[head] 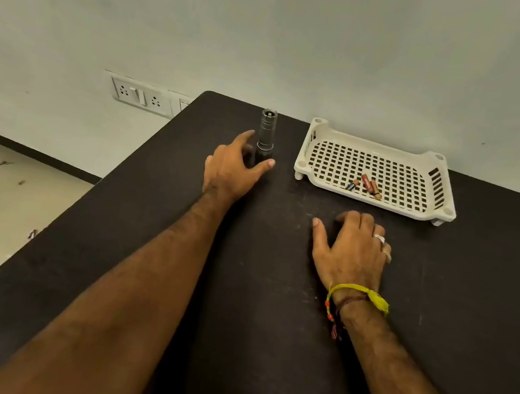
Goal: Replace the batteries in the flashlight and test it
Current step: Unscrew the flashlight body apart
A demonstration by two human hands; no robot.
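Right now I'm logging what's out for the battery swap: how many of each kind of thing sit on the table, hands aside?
Flashlight, standing upright: 1
Batteries, lying in the tray: 3
White perforated tray: 1
Total: 5

Black table (267,302), cream grid-holed tray (309,143) — grey flashlight (267,128), yellow wristband (363,293).

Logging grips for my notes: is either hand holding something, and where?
Left hand curls around the upright flashlight's lower body; a closed grip cannot be told. Right hand rests flat, holding nothing.
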